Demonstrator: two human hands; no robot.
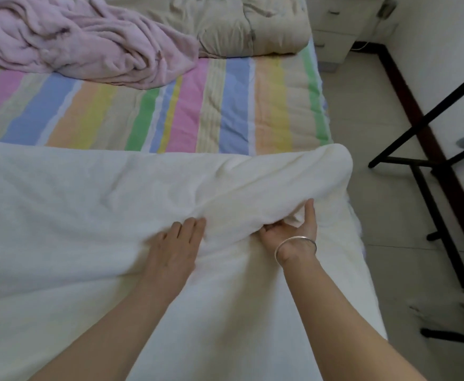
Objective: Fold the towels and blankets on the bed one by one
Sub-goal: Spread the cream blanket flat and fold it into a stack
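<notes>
On bed [225, 105], white blanket [60, 215] under left hand [173, 248] pressing flat; right hand [288, 229] gripping raised fold.

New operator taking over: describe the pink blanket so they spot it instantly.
Find the striped bed sheet. At its far left, beside the beige quilt, lies the pink blanket. It alone is pink and crumpled; the white blanket is spread out.

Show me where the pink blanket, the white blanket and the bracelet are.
pink blanket [82, 42], head view, crumpled middle.
white blanket [60, 215], head view, flat left part.
bracelet [296, 238], head view, top of band.
</notes>
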